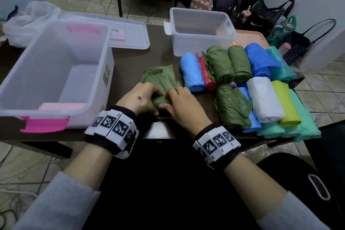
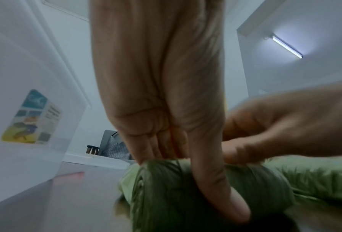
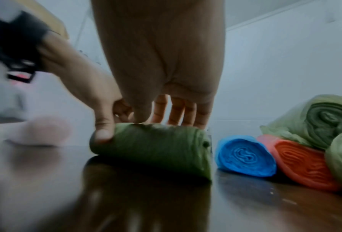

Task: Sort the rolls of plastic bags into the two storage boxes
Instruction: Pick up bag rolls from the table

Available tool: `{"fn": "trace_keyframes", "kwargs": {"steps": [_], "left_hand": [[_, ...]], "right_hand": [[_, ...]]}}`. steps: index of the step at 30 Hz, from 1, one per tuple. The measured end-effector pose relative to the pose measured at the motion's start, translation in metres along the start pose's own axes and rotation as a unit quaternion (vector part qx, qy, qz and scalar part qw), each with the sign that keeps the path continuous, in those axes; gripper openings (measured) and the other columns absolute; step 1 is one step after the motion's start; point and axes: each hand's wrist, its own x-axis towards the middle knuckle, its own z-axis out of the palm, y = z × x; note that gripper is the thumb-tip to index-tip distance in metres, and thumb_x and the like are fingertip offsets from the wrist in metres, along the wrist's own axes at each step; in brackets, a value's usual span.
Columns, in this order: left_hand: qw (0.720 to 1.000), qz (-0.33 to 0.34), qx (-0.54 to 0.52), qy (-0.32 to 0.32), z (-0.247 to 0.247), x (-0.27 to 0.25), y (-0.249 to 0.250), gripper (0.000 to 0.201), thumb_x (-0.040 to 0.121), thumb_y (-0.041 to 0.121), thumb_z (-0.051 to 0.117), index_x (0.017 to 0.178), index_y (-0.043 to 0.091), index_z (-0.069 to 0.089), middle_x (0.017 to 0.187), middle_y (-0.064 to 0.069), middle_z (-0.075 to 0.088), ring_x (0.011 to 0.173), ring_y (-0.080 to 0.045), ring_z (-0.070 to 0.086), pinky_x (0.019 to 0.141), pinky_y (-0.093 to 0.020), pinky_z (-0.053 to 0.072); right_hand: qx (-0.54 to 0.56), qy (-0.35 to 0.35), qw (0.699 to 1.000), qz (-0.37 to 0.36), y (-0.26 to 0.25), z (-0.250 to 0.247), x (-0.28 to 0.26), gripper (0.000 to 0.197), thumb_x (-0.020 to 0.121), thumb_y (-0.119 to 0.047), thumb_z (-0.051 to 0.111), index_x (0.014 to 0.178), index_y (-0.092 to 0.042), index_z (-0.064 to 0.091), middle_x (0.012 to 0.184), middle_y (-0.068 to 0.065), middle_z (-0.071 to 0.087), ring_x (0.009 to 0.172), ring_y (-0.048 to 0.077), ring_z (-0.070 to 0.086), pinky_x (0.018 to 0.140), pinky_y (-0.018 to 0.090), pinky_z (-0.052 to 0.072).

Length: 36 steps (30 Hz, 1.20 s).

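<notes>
Green roll [image 1: 162, 93] gripped between both hands [image 1: 160, 101]

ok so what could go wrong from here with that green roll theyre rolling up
1. The green roll is only half wound, its loose end spread flat on the table; if the left hand or right hand lets go, it may spring open.
2. The roll lies near the table's front edge and could slip off.
3. The blue roll lies close beside it and could get nudged.
</notes>
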Motion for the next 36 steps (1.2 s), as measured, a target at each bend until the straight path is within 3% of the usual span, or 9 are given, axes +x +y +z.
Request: {"fn": "trace_keyframes", "kwargs": {"steps": [4, 8, 13, 17, 21, 26, 29, 32, 36], "left_hand": [[0.998, -0.010, 0.038, -0.052, -0.001, 0.008, 0.003, 0.058, 0.071, 0.019, 0.080, 0.124, 0.022, 0.059, 0.119, -0.004, 0.063, 0.109, -0.021, 0.058, 0.085, -0.025, 0.044], [0.995, 0.000, 0.049, -0.086, 0.001, 0.008, 0.001, 0.050, 0.077, 0.020, 0.072, 0.124, 0.027, 0.057, 0.117, -0.003, 0.063, 0.103, -0.020, 0.059, 0.088, -0.029, 0.047], [0.995, 0.005, 0.011, -0.099, -0.002, 0.001, -0.004, 0.040, 0.077, 0.022, 0.063, 0.117, 0.028, 0.063, 0.107, 0.001, 0.068, 0.094, -0.015, 0.064, 0.086, -0.028, 0.052], [0.999, 0.035, 0.017, 0.012, -0.002, -0.002, -0.003, 0.045, 0.076, 0.023, 0.068, 0.120, 0.023, 0.063, 0.123, -0.004, 0.059, 0.113, -0.019, 0.054, 0.089, -0.021, 0.040], [0.998, 0.028, 0.033, 0.037, 0.001, -0.006, -0.003, 0.053, 0.069, 0.025, 0.080, 0.120, 0.023, 0.063, 0.120, -0.004, 0.062, 0.111, -0.021, 0.056, 0.094, -0.030, 0.045], [0.998, 0.011, 0.060, 0.030, 0.007, -0.003, -0.002, 0.067, 0.061, 0.018, 0.085, 0.122, 0.022, 0.057, 0.121, -0.005, 0.059, 0.110, -0.025, 0.056, 0.092, -0.038, 0.047], [0.998, -0.004, 0.053, 0.017, 0.002, 0.007, -0.002, 0.065, 0.063, 0.015, 0.084, 0.122, 0.022, 0.059, 0.120, -0.008, 0.060, 0.109, -0.027, 0.057, 0.090, -0.035, 0.047], [0.998, -0.023, 0.063, -0.006, -0.005, 0.018, -0.001, 0.063, 0.065, 0.018, 0.084, 0.123, 0.020, 0.060, 0.119, -0.009, 0.062, 0.107, -0.026, 0.058, 0.089, -0.035, 0.048], [0.994, -0.047, 0.079, -0.062, -0.013, 0.027, 0.000, 0.053, 0.069, 0.026, 0.082, 0.119, 0.024, 0.063, 0.105, -0.002, 0.064, 0.095, -0.021, 0.059, 0.084, -0.030, 0.049]], "right_hand": [[-0.033, -0.022, 0.999, -0.021, -0.002, 0.015, -0.019, 0.064, 0.084, -0.035, 0.064, 0.136, -0.006, 0.041, 0.131, 0.014, 0.047, 0.123, 0.031, 0.041, 0.108, 0.038, 0.027], [-0.065, -0.026, 0.997, -0.033, -0.005, 0.016, -0.022, 0.068, 0.083, -0.034, 0.065, 0.139, -0.005, 0.038, 0.135, 0.014, 0.046, 0.126, 0.032, 0.041, 0.109, 0.040, 0.025], [-0.108, -0.055, 0.991, -0.060, -0.001, 0.001, -0.008, 0.056, 0.086, -0.039, 0.060, 0.133, -0.015, 0.042, 0.131, 0.004, 0.048, 0.122, 0.023, 0.040, 0.095, 0.033, 0.031], [-0.103, -0.135, 0.984, -0.052, 0.001, -0.015, 0.013, 0.056, 0.085, -0.042, 0.062, 0.132, -0.014, 0.045, 0.128, 0.006, 0.050, 0.122, 0.025, 0.041, 0.093, 0.037, 0.034], [-0.044, -0.222, 0.973, -0.047, 0.005, -0.027, 0.035, 0.051, 0.084, -0.043, 0.064, 0.121, -0.009, 0.054, 0.117, 0.011, 0.058, 0.110, 0.027, 0.053, 0.087, 0.033, 0.043], [0.057, -0.293, 0.954, 0.011, 0.017, -0.034, 0.049, 0.030, 0.087, -0.044, 0.062, 0.103, -0.019, 0.060, 0.093, -0.003, 0.060, 0.089, 0.015, 0.057, 0.075, 0.025, 0.041], [0.134, -0.213, 0.967, 0.037, 0.022, -0.026, 0.046, 0.046, 0.081, -0.038, 0.070, 0.116, -0.014, 0.054, 0.108, -0.002, 0.055, 0.101, 0.015, 0.053, 0.088, 0.026, 0.043], [0.088, -0.061, 0.994, -0.016, 0.016, -0.012, 0.033, 0.035, 0.078, -0.028, 0.073, 0.104, -0.011, 0.058, 0.110, 0.006, 0.056, 0.104, 0.024, 0.051, 0.090, 0.034, 0.041], [0.036, -0.019, 0.998, -0.043, 0.004, 0.005, 0.006, 0.051, 0.079, -0.028, 0.072, 0.123, -0.008, 0.053, 0.121, 0.011, 0.055, 0.110, 0.028, 0.047, 0.095, 0.037, 0.038]]}}
